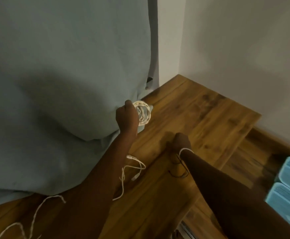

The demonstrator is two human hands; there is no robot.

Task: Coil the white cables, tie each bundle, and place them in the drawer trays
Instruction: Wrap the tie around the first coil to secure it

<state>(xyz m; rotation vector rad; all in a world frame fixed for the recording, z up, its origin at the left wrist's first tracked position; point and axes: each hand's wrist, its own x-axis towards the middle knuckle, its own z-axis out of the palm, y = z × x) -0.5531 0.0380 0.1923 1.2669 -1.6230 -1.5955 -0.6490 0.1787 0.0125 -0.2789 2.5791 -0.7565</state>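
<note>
My left hand (pixel 126 116) grips a coiled white cable (pixel 143 112) and holds it up over the edge of the wooden top, next to the grey-green cloth. My right hand (pixel 181 140) is curled low over the wood, with a thin white string looped around its wrist (pixel 185 150); what its fingers hold is hidden. A loose white cable (pixel 134 167) with plugs lies on the wood under my left forearm. More white string (pixel 35 216) trails at the bottom left. Two light blue trays (pixel 289 190) sit at the lower right.
A large grey-green cloth (pixel 63 83) covers the left half of the view. The wooden top (pixel 201 114) runs into a corner of the white wall (pixel 244 40). A dark thin band (pixel 180 169) lies by a small wooden peg.
</note>
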